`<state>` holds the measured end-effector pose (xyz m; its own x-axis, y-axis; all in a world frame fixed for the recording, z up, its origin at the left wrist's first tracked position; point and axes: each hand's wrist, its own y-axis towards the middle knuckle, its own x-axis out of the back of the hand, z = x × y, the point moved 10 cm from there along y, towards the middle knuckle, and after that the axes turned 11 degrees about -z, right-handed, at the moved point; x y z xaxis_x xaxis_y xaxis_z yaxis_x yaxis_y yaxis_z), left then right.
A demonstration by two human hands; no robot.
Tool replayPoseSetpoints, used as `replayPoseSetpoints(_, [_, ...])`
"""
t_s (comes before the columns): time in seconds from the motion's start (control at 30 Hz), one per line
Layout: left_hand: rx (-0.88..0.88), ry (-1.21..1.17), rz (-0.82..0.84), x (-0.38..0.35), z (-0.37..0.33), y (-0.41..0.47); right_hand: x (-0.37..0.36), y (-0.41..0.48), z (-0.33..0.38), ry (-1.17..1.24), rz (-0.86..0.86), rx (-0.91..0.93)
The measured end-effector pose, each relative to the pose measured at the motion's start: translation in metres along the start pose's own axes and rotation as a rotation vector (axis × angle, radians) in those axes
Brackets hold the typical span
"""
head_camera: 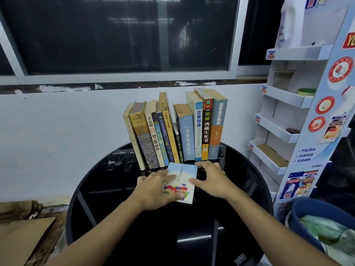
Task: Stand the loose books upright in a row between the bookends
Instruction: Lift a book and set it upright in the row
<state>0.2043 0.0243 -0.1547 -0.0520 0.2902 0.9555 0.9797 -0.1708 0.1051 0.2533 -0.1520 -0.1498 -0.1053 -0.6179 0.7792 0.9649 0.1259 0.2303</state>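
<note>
A row of several books (175, 129) stands upright at the back of a round black glass table (115, 192), the left ones leaning right. A small light-blue paperback (182, 172) lies flat in front of the row. My left hand (157, 189) rests on its left half, thumb across the lower cover and fingers around the left edge. My right hand (213, 179) touches its right edge, thumb on the cover and fingers spread on the table. A dark bookend (221, 150) shows just right of the row; the left bookend is hidden.
A white cardboard display rack (284, 120) with tiered shelves stands close on the right. A blue bin (307, 210) with green bags sits at lower right. Brown cardboard (21, 239) lies at lower left. A white wall and dark window are behind the table.
</note>
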Motion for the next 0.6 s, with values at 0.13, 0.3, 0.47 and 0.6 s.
replayPoseSetpoints(0.13, [-0.026,-0.041,-0.015,0.0,0.0,-0.004,0.007,0.0,0.007,0.212,-0.051,-0.008])
replayPoseSetpoints(0.3, [-0.057,-0.131,-0.083,-0.001,0.001,-0.008,0.015,0.001,0.011,0.434,-0.139,-0.141])
replayPoseSetpoints(0.47, [-0.109,-0.203,-0.139,0.006,-0.004,-0.011,0.021,-0.002,0.019,0.638,-0.067,-0.25])
replayPoseSetpoints(0.6, [-0.14,-0.303,-0.154,0.018,-0.009,-0.007,0.043,-0.006,0.03,0.629,-0.145,-0.19])
